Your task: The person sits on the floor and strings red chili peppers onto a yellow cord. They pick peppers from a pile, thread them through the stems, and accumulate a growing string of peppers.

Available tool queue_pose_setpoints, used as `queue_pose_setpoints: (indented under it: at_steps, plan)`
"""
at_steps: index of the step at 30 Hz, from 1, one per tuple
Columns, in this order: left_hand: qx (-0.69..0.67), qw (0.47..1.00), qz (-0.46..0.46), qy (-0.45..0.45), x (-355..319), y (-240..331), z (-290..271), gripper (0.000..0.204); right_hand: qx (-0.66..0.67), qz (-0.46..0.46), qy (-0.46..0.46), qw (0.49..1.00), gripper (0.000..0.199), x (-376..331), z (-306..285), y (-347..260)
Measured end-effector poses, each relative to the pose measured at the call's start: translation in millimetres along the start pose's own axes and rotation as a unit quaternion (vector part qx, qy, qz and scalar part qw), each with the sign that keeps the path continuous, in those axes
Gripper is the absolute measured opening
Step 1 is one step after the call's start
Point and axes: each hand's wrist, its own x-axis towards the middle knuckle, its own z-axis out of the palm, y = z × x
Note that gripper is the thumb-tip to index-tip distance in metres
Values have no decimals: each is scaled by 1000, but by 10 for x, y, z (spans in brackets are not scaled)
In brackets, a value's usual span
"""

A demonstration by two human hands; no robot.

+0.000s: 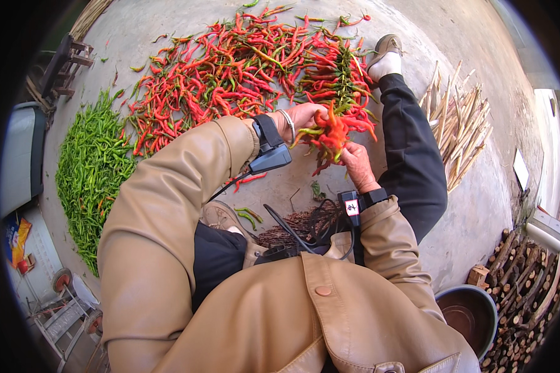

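Observation:
A bunch of red chili peppers, some with green tips, hangs between my hands above the floor. My left hand, with a bracelet at its wrist, is closed round the bunch's left side; part of its fingers is hidden behind the peppers. At the lower right of the bunch, my right hand has its fingers pinched together on the peppers. Just beyond, a long braid of red chili peppers with green stems along its middle lies on the concrete and seems to meet the bunch.
Loose red chili peppers spread across the floor ahead, with a pile of green chili peppers to the left. Dry sticks lie right of my outstretched leg. A round basin and stacked firewood stand at the lower right.

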Motion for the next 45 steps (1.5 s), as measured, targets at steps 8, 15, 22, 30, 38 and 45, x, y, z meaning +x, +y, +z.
queue_pose_setpoints:
  at_steps: [8, 15, 22, 30, 38, 45]
  plan:
    - [100, 992, 40, 59, -15, -59, 142, 15, 215, 16, 87, 973, 24, -93, 199, -7]
    - [283, 950, 43, 123, 172, -237, -11, 20, 298, 72, 120, 944, 31, -74, 243, 13]
    - [455, 853, 142, 211, 176, -370, -13, 20, 348, -2, 70, 935, 20, -138, 197, -194]
    - [599, 763, 217, 107, 144, -530, 71, 32, 326, -93, 63, 939, 18, 152, 56, -572]
    - [620, 699, 311, 172, 290, -802, 109, 29, 327, -52, 62, 942, 18, 83, 262, -590]
    - [627, 687, 332, 156, 614, -765, -198, 33, 240, -58, 25, 969, 17, -34, 395, -673]
